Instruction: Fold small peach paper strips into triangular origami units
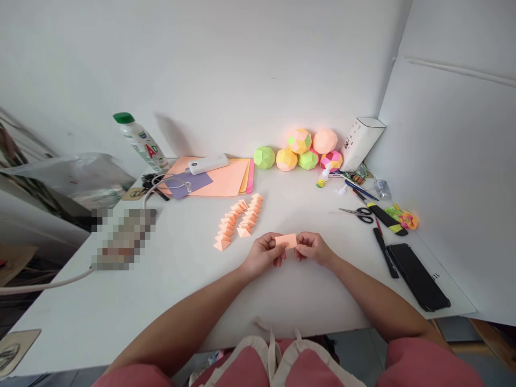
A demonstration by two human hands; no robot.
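Note:
Between my two hands is a small peach paper rectangle (286,241), held up just above the white table. My left hand (264,251) pinches its left side, with the thumb across the lower front. At the right edge my right hand (312,247) grips it between thumb and fingers. To the left of my left hand lie two slanted rows of folded peach paper pieces, one a longer row (228,226) and the other a row (250,215) closer to the hands. Pointed folds stick up along both.
Paper balls (299,141) in several colours sit against the wall. Coloured sheets (226,180) lie back left beside a bottle (141,141). On the right are scissors (358,213), a glue bottle (323,177), a box cutter (387,217) and a black phone (419,277).

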